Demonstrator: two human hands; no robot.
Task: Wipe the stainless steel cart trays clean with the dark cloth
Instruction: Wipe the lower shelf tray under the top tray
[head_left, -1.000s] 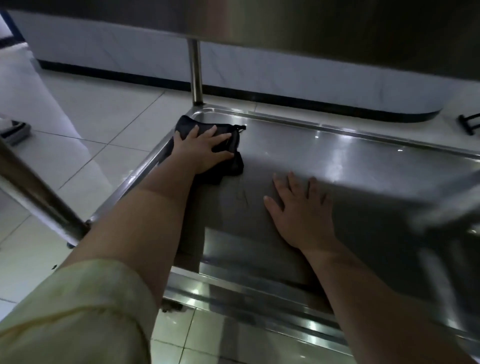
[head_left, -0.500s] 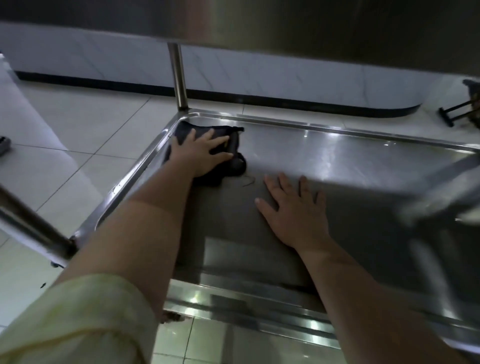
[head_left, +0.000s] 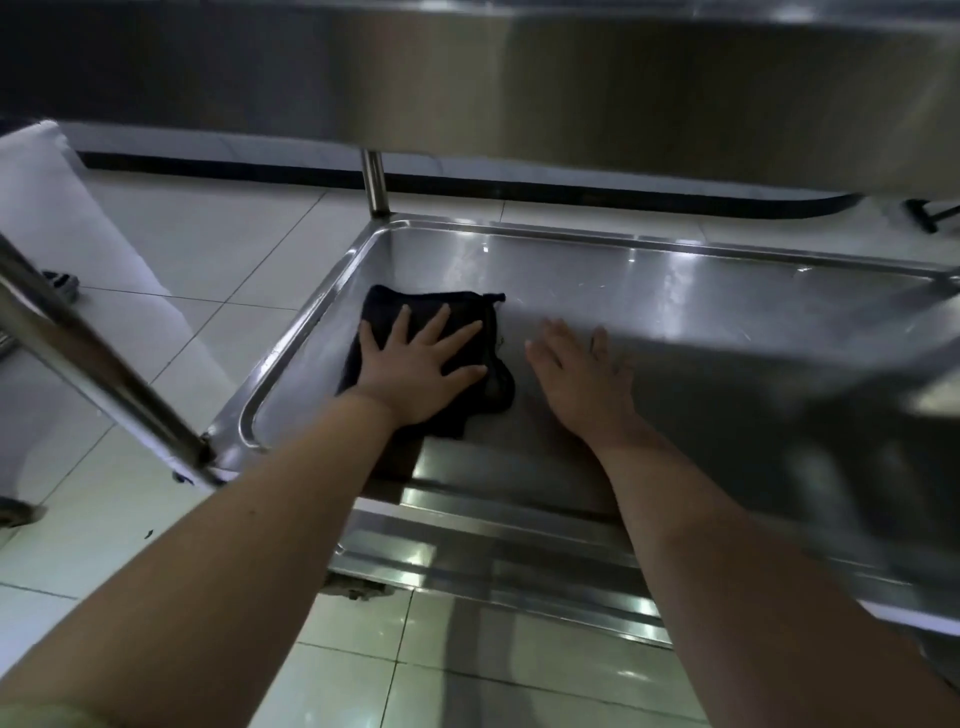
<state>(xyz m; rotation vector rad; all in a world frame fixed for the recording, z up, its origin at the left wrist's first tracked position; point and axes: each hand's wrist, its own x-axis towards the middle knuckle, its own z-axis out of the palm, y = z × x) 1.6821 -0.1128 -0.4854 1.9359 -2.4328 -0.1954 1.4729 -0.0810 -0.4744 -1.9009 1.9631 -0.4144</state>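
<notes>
The left hand (head_left: 415, 371) lies flat, fingers spread, pressing the dark cloth (head_left: 470, 332) near the left edge of the lower tray (head_left: 675, 291). The right hand (head_left: 584, 376) rests open on the tray floor just beside the cloth, holding nothing.

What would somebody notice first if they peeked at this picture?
A shiny steel tray fills the middle of the view. The left hand presses flat on a dark cloth near the tray's left end, and the right hand lies flat on the bare metal beside it. Another steel shelf looms across the top.
</notes>
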